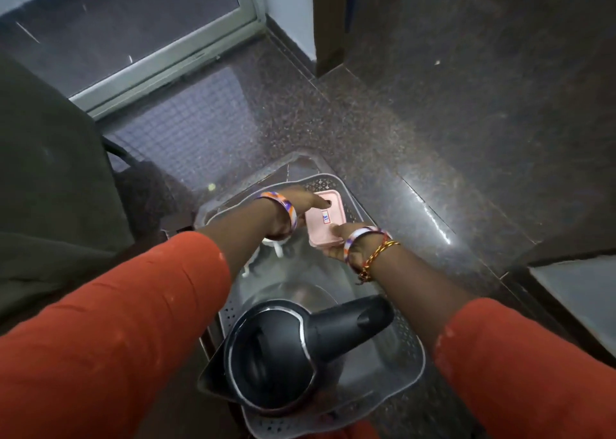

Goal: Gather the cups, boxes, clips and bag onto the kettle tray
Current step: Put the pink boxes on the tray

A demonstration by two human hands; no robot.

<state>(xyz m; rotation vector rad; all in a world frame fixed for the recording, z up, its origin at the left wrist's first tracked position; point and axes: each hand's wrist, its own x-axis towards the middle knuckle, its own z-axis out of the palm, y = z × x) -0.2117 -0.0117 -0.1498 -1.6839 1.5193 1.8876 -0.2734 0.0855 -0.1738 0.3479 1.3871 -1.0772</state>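
A grey perforated tray (408,355) lies on the dark stone floor below me. A black kettle (283,352) stands at its near end, handle pointing right. At the tray's far end a pink box (321,220) with a small label is held between both my hands. My left hand (300,210) grips its far left side, fingers over the lid. My right hand (346,242) holds its near right corner. White objects (273,248) show under my left wrist, partly hidden. Both wrists wear bangles.
A clear plastic sheet or lid (293,168) lies under the tray's far end. A dark cloth-covered object (50,188) rises on the left. A sliding door frame (166,68) and a checked mat (186,132) lie beyond. A wooden post (328,21) stands at the back.
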